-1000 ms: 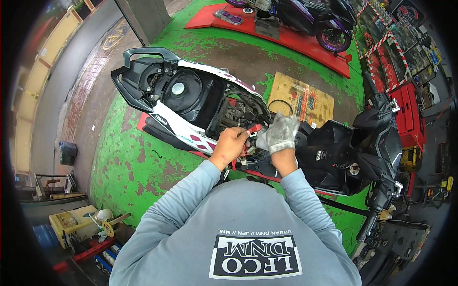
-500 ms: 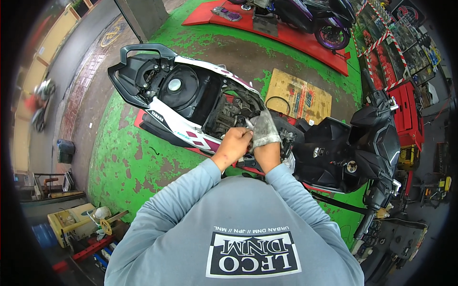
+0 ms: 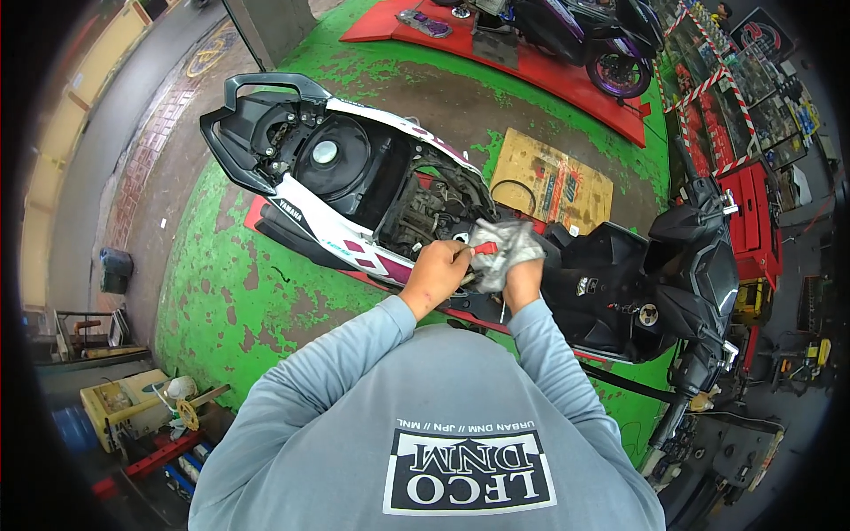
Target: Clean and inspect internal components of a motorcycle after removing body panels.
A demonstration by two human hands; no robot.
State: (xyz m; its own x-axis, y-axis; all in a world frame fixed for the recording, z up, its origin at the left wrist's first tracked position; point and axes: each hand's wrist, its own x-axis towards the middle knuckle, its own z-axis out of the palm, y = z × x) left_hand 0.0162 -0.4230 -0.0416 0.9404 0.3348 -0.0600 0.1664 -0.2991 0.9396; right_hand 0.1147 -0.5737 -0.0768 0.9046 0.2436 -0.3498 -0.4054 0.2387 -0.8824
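Note:
My left hand (image 3: 436, 273) is closed in a pinch over the middle of a partly stripped scooter. A grey-white stained cloth (image 3: 511, 252) is bunched in my right hand (image 3: 523, 280), whose fingers it mostly hides. At my left fingertips a small red piece (image 3: 484, 249) shows against the cloth; I cannot tell whether it is held or part of the cloth. Below both hands lies the scooter (image 3: 354, 250), with white and magenta side panels, its seat off. Its open engine bay (image 3: 425, 208) is just left of the cloth, beside the black storage bin (image 3: 376, 190).
Beyond the scooter, flattened cardboard (image 3: 553, 181) lies on the worn green floor with a black belt (image 3: 513, 190) on it. Another scooter (image 3: 611, 62) stands on a red platform (image 3: 425, 49) at the back. A red tool cabinet (image 3: 753, 221) is at the right.
The cloth, earlier draped over my right hand to the wrist, is now bunched farther right, with the red piece showing. My right hand has shifted slightly right. A passing motorcycle has moved up the road.

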